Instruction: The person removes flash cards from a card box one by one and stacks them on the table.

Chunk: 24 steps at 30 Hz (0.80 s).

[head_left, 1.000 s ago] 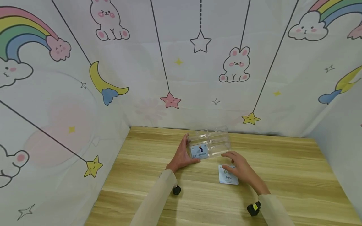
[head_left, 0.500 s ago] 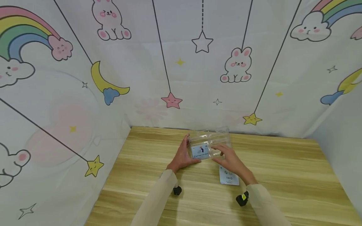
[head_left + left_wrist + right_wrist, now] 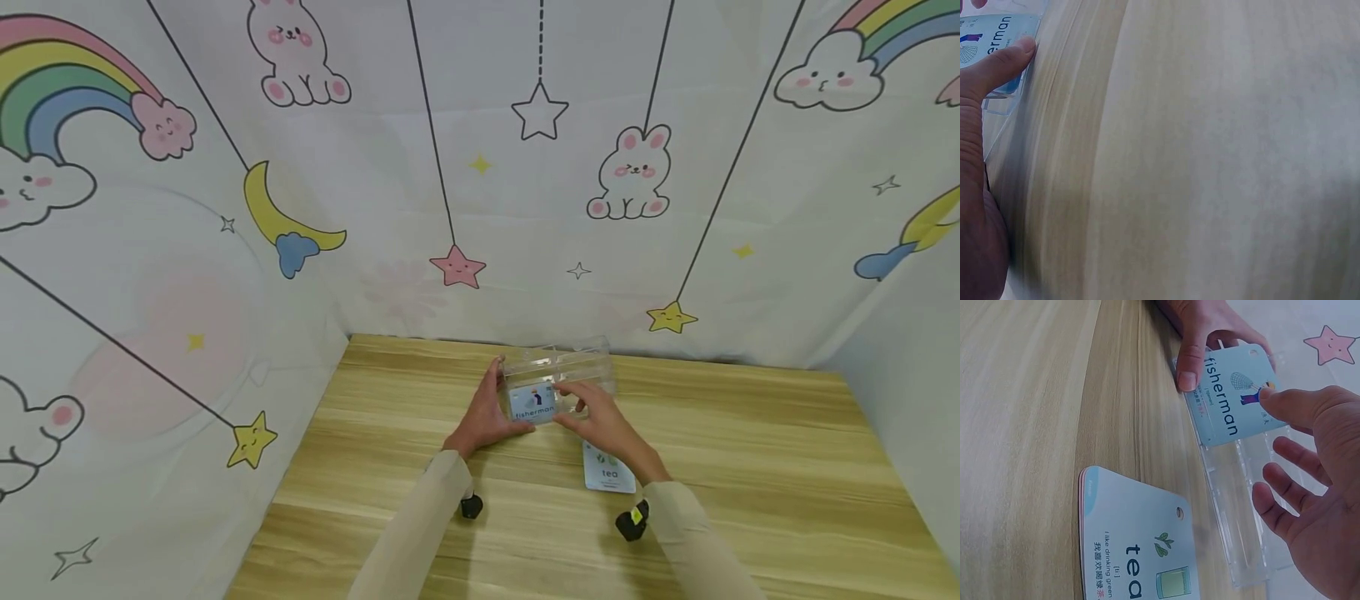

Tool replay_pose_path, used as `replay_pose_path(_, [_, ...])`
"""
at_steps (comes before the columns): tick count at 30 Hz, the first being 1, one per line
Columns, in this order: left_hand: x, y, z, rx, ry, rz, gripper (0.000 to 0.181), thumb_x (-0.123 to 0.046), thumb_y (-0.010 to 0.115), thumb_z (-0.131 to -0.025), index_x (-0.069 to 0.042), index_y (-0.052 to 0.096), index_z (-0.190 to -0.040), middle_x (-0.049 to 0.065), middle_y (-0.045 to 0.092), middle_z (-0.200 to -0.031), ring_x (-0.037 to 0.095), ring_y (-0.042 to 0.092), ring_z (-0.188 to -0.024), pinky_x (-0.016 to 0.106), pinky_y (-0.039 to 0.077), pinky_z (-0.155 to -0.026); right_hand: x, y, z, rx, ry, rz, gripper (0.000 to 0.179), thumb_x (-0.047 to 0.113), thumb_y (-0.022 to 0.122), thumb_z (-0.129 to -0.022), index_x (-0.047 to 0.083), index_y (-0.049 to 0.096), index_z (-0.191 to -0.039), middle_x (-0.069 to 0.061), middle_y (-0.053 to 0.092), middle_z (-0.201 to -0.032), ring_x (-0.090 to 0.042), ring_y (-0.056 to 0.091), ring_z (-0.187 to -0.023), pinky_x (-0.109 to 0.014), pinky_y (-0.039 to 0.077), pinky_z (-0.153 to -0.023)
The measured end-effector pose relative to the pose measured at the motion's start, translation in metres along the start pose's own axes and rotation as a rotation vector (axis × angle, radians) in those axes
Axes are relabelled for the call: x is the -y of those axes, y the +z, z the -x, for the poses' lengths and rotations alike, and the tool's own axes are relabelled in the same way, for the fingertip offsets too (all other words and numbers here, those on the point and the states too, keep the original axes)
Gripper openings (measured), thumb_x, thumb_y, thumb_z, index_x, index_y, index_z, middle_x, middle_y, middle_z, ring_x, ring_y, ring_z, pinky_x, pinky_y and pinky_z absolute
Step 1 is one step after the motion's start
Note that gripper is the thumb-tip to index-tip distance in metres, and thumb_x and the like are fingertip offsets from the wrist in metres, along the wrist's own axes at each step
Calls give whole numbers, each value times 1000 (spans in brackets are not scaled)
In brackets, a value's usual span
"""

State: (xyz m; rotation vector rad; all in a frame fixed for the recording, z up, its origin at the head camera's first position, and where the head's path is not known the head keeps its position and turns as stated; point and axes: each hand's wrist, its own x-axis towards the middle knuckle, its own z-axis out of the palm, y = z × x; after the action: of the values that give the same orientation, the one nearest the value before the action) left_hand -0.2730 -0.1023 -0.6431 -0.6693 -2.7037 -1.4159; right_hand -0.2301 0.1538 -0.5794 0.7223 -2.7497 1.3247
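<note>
A clear plastic box (image 3: 585, 364) with compartments lies near the back edge of the table. In its front left compartment sits a blue flash card (image 3: 532, 403) marked "fisherman". My left hand (image 3: 483, 419) grips the box's left end, thumb along the front rim beside the card, fingers round the far side. At the card's right edge, my right hand (image 3: 602, 425) has thumb and index finger at its corners; its other fingers are loosely curled in the right wrist view. A stack of flash cards (image 3: 1141, 544) topped by "tea" lies on the table, partly under the right hand in the head view.
The wood-grain table (image 3: 360, 433) meets a white cloth backdrop (image 3: 510, 317) printed with rabbits, stars and rainbows behind the box. A similar cloth hangs at the left side. Black wrist devices (image 3: 632, 521) hang under both sleeves.
My right hand has moved left, from above the tea cards to the right edge of the fisherman card. My left hand keeps its grip on the box, and the tea cards stay put.
</note>
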Motion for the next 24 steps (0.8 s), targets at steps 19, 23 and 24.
replay_pose_path(19, [-2,-1,0,22,-7,-1,136,-41,98,-70,-19,4,-166,19,39,-155,30,44,-141,43,40,-116,0,2,-2,13,12,5,50,15,78,-95,6,62,-142,-13,65,-132,-23,58,-91,-38,51,-79])
replay_pose_path(23, [-3,-1,0,21,-16,-6,136,-41,98,-70,-20,4,-166,18,38,-157,30,43,-142,43,39,-116,2,1,-2,11,10,-1,48,15,77,-96,5,62,-140,-14,65,-133,-30,60,-94,-39,51,-79])
replay_pose_path(24, [-3,-2,0,20,-17,-6,136,-40,98,-70,-19,4,-166,19,37,-157,31,43,-142,44,39,-116,3,1,-2,10,10,-4,47,15,77,-96,5,62,-139,-14,65,-133,-32,60,-95,-40,51,-80])
